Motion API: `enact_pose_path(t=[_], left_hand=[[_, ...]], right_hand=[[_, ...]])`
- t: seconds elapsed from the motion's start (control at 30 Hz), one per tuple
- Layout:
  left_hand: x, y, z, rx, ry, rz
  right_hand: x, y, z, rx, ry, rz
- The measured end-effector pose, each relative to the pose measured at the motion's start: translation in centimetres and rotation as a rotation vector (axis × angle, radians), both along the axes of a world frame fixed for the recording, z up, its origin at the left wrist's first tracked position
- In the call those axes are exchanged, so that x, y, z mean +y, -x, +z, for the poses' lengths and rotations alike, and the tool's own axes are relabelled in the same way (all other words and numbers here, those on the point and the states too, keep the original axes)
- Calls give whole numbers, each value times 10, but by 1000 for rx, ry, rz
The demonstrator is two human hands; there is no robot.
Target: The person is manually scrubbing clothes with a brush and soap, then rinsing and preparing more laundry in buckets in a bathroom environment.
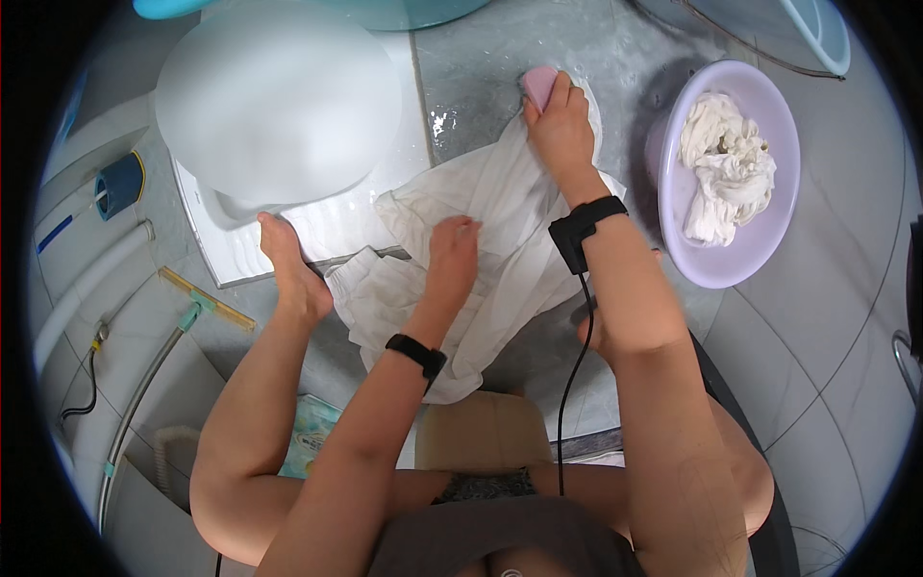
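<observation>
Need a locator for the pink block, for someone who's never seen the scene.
Find the large white cloth spread over the wet grey floor, left of the pale purple basin. At the cloth's far end, go to the person's right hand; the pink block is at its fingers. Its solid pink colour sets it apart from the white cloth.

Garment (pixel 514 236) on floor (pixel 471 58), basin (pixel 784 135) to its right, cloth (pixel 738 188) in basin
</observation>
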State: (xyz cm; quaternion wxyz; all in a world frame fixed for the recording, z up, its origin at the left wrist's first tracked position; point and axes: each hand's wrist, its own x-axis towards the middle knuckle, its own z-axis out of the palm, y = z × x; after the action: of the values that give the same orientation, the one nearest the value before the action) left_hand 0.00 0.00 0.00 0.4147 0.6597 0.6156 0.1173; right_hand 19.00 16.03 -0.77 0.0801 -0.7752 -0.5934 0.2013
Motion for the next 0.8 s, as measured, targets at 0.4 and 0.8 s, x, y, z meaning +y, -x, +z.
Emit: enact_pose_path(t=[0.4, 0.8], left_hand=[[-29, 25, -5, 241, -56, -488], [-23, 18, 10, 116, -76, -356]], right_hand=[[-77, 54, 30, 240, 310, 251], [-50, 38, 15, 268, 319, 187]])
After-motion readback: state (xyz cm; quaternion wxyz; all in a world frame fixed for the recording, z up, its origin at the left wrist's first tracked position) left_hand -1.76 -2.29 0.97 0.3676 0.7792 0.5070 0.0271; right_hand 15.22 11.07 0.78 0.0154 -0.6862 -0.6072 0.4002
